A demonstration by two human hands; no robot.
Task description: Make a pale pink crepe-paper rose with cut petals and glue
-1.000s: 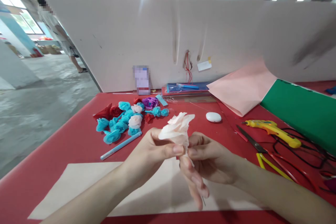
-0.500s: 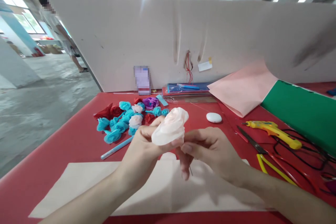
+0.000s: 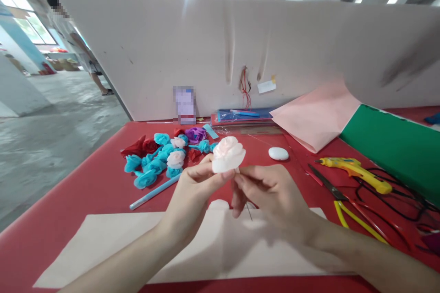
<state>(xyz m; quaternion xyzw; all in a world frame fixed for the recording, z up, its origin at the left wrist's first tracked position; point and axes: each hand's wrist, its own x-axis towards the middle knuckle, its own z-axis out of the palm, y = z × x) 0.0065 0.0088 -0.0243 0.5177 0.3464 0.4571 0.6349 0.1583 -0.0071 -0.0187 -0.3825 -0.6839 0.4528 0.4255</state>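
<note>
A pale pink paper rose (image 3: pixel 228 154) is held up over the middle of the table, its petals facing up. My left hand (image 3: pixel 192 197) is closed on its lower side, thumb against the base. From the right, my right hand (image 3: pixel 275 197) pinches the base of the same rose, and the two thumbs nearly meet there. A thin dark wire (image 3: pixel 249 213) slants down below the right fingers; where its upper end goes is hidden. Under both hands lies a long cream paper sheet (image 3: pixel 113 242). A small pale paper piece (image 3: pixel 219 204) shows at its far edge.
Blue, red, purple and pink paper flowers (image 3: pixel 156 165) lie at left, beside a light blue tube (image 3: pixel 154 192). To the right are scissors (image 3: pixel 330 183), a yellow glue gun (image 3: pixel 357 171) and black cord. A white oval case (image 3: pixel 278 153) sits behind my hands. A person stands far left.
The rose has turned from lying tilted on its side to more upright, and its layered petals show. My left fingers have shifted down to its base, and the right hand stays at the base.
</note>
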